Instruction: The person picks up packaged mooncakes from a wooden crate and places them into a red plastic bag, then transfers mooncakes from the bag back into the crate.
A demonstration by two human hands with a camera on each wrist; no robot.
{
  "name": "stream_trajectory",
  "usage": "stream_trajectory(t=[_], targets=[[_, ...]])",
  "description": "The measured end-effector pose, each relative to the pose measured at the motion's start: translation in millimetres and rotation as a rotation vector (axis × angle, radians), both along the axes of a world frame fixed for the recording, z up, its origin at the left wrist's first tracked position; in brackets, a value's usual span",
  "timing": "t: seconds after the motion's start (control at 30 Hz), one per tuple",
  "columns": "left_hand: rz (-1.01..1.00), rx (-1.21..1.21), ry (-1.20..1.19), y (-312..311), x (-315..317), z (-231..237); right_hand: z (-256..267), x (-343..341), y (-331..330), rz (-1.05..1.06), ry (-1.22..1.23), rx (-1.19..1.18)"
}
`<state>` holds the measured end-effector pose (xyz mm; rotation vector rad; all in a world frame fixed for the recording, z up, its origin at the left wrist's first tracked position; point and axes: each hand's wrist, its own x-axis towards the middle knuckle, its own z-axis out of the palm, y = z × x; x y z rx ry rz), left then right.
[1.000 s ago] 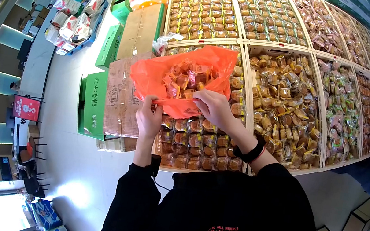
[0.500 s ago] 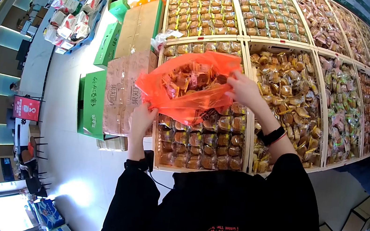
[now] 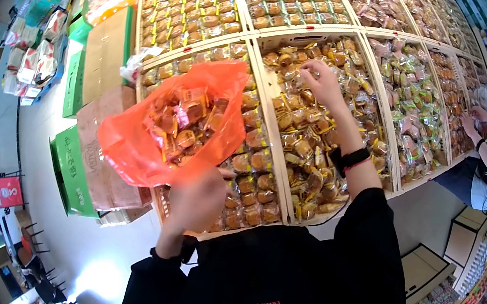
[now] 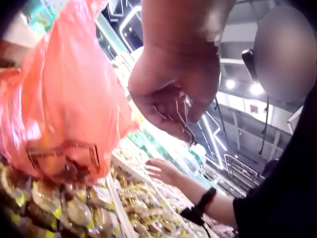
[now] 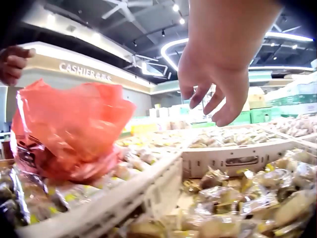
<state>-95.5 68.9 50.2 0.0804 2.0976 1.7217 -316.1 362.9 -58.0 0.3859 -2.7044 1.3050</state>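
An orange-red plastic bag stands with its mouth spread, full of small wrapped cakes, on a crate of packaged cakes. Just past the bag's near edge is the blurred left hand; in the left wrist view this hand has loosely bent fingers, holds nothing and is apart from the bag. Over the neighbouring crate of loosely piled cakes, the right hand hovers empty. Its fingers hang slightly bent above the packets in the right wrist view, where the hand touches nothing.
Wooden crate dividers run between the compartments. More crates of wrapped cakes lie beyond. Cardboard boxes and a green box stand at the left. At the right, another person's hands are over a crate.
Both hands have let go of the bag's rim. The right hand has moved right over the loose cakes; the left has drawn back. The head view has shifted, and the bag's mouth is wider.
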Motion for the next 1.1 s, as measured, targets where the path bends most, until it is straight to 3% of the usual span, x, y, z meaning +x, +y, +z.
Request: stream_trajectory(t=[0.13,0.3,0.4,0.47,0.6,0.67,0.73,0.83,0.93,1.0,1.07,1.1], targets=[[-0.221,0.068,0.032,51.7,-34.6,-27.4,-40.7,-65.5,50.9,-0.111,-0.133,0.107],[-0.089,-0.014,0.121,108.0,-130.1,-83.4,-84.4,-124.3,70.8,-0.118,-0.342,0.233],[-0.001,-0.073,0.174,134.0,-196.5,-111.2,-120.3,-152.2,70.6,-0.179,-0.307,0.335],[0.022,-0.145,0.242,147.1,-234.6,-126.8,-125.4,-158.0,67.0,-0.127,-0.444,0.411],[0.132,-0.483,0.151,161.4,-290.5,-170.3,-125.9,-152.2,42.3,-0.062,-0.499,0.570],[0.098,-0.583,0.169,159.9,-306.9,-195.6,-123.9,-148.4,34.4,0.008,-0.570,0.705],[0.050,-0.674,0.247,156.4,-317.1,-215.9,-128.2,-156.3,38.6,0.024,-0.624,0.692],[0.078,-0.633,0.115,162.6,-328.4,-228.9,-124.6,-159.8,46.3,0.131,-0.731,0.534],[0.061,-0.665,-0.003,159.3,-335.1,-231.3,-113.8,-148.1,40.0,0.154,-0.780,0.621],[0.022,-0.693,-0.048,156.8,-337.7,-229.8,-94.8,-144.3,41.4,0.234,-0.816,0.561],[-0.268,-0.683,-0.239,155.2,-337.7,-220.7,-75.5,-138.0,35.0,0.233,-1.120,0.536],[-0.306,-0.664,-0.198,155.0,-333.2,-221.3,-69.5,-136.7,33.0,0.233,-1.271,0.525]])
